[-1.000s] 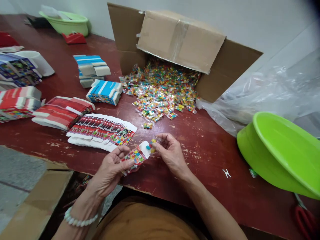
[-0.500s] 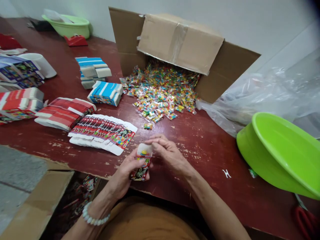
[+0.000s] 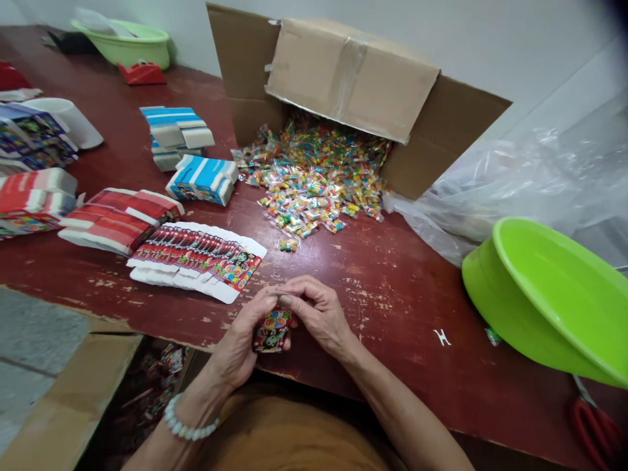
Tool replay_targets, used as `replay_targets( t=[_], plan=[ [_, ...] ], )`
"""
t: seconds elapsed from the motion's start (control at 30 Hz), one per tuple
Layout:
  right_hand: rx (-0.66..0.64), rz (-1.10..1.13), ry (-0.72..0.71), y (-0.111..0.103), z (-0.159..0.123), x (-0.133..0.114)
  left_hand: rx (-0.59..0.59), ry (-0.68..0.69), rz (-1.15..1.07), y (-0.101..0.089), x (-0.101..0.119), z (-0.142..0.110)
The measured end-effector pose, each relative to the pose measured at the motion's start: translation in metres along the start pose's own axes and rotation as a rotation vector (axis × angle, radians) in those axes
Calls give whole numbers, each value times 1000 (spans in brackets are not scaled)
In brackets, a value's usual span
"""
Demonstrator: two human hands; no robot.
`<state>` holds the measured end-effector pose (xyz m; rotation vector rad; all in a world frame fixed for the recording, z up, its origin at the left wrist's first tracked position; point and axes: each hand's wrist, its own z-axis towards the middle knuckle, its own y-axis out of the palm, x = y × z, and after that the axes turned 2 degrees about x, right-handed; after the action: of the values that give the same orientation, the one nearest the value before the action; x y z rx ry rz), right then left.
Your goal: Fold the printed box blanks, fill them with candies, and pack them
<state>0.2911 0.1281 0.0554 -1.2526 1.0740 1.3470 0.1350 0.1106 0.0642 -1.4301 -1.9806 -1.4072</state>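
My left hand [image 3: 244, 335] is wrapped round a small red candy box [image 3: 273, 332] with a printed front, held upright near the table's front edge. At the top of the box, the fingers of my right hand [image 3: 320, 313] pinch its white flap, next to my left thumb. The box's contents are hidden now. Just beyond my hands, a fanned row of flat red cartons [image 3: 196, 258] lies on the table. Farther off, small clear packets of colourful candy [image 3: 314, 196] spill from a tipped cardboard box [image 3: 350, 82].
A bright green basin [image 3: 490, 281] leans at the right, with red-handled scissors [image 3: 591, 418] below it. Blue cartons [image 3: 202, 178] and red carton stacks [image 3: 115, 219] stand at the left. Below the table edge, an open cardboard box [image 3: 73, 399] holds small printed packs.
My right fingers have come down onto the box's flap, and my left thumb has moved up to the top. The flap is folded over and the candy inside is covered.
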Motion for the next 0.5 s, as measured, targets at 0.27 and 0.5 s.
replay_targets(
  t=[0.27,0.5],
  plan=[
    [-92,-32,108,0,-2,-10,-65,-120,-71,2,9,0],
    [-107,-7,200,4,4,-14,-26,-61,12,-5,4,2]
  ],
)
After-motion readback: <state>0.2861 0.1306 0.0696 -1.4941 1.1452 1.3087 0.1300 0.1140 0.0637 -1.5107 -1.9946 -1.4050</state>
